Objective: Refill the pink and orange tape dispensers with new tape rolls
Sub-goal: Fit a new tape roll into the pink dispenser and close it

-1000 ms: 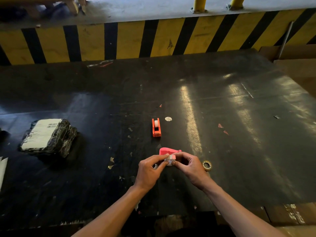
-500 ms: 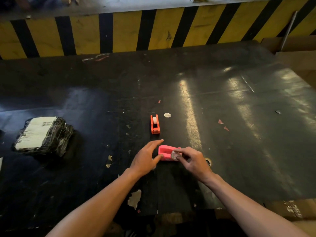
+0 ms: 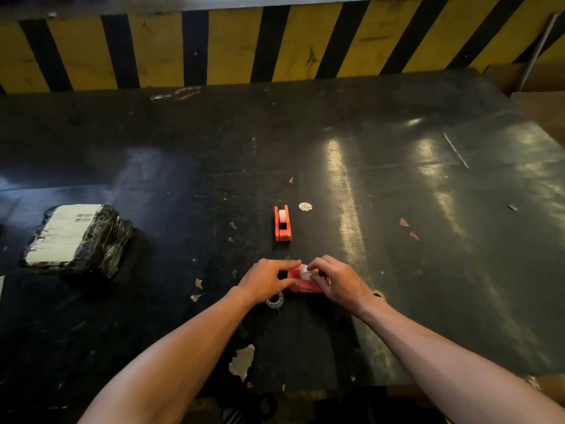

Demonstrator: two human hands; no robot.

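The pink tape dispenser (image 3: 301,283) lies on the dark table (image 3: 428,240) near its front edge. My left hand (image 3: 265,281) grips its left end between thumb and forefinger. My right hand (image 3: 337,281) pinches a small white tape roll (image 3: 305,270) that sits at the top of the pink dispenser. The orange tape dispenser (image 3: 282,223) stands alone further back, with a white roll in it. A grey spool (image 3: 275,300) lies just under my left hand. Another ring-shaped roll (image 3: 378,294) peeks out behind my right wrist.
A black-wrapped parcel with a white label (image 3: 76,237) lies at the left. A yellow and black striped barrier (image 3: 275,47) runs along the table's far edge. A small white disc (image 3: 305,206) and paper scraps dot the surface. Cardboard boxes (image 3: 532,78) stand at the far right.
The hands held the roll lifted in front of the pink dispenser, then dropped to it. My left hand has closed on the dispenser's end, and the roll now sits on its top.
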